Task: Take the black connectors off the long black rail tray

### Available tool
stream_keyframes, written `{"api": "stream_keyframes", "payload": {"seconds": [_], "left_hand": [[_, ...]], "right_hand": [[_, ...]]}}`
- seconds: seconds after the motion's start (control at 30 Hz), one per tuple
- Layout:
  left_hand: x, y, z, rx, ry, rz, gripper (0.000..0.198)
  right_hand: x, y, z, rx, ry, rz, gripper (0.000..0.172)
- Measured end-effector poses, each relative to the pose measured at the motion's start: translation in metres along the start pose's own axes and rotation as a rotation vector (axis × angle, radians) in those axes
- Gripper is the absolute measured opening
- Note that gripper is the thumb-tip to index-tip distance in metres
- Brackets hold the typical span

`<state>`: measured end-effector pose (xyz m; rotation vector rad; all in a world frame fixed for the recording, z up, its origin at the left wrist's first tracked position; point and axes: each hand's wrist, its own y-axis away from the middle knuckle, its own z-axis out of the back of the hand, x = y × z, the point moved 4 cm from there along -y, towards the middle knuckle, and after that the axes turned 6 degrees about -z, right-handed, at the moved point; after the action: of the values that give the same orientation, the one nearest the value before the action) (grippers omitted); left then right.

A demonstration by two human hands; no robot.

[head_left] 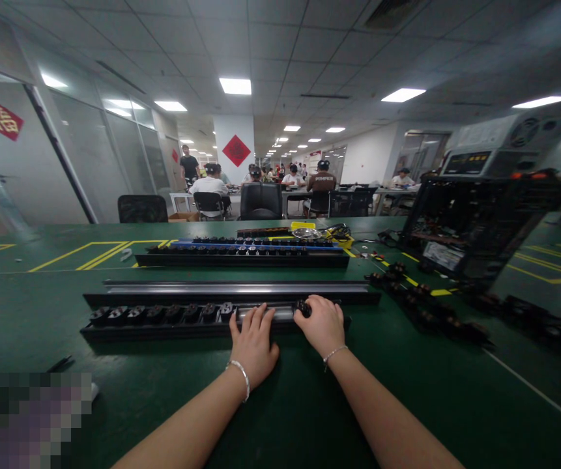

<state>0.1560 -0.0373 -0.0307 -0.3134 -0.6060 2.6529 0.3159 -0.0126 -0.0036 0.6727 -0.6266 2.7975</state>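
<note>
A long black metal channel [163, 334] lies crosswise in front of me. Several round black socket modules [173, 313] stand in a row along its left part, and a bare silvery stretch follows to their right. My left hand [255, 342] rests on the channel beside the last module, fingers spread and stretched over its edge. At the channel's right part, my right hand [323, 324] is closed around one small black socket module [302, 308]. The hand hides part of that module, so I cannot tell whether it is seated in the channel.
Just behind lies a second channel [241, 291]. Farther back are filled strips [245, 258], cables [337, 232] and a yellow tray [303, 225]. Loose black modules [424, 306] lie right, near a black rack [460, 228]. The green table [172, 397] has yellow tape lines. People sit beyond.
</note>
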Motion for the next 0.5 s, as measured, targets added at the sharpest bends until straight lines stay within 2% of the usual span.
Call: {"api": "stream_keyframes", "payload": {"seconds": [0.5], "left_hand": [[0.0005,-0.0004,-0.0001,0.010,0.023,0.008,0.062]], "right_hand": [[-0.0008,0.0012,-0.0016,-0.039,0.025,0.016,0.023]]}}
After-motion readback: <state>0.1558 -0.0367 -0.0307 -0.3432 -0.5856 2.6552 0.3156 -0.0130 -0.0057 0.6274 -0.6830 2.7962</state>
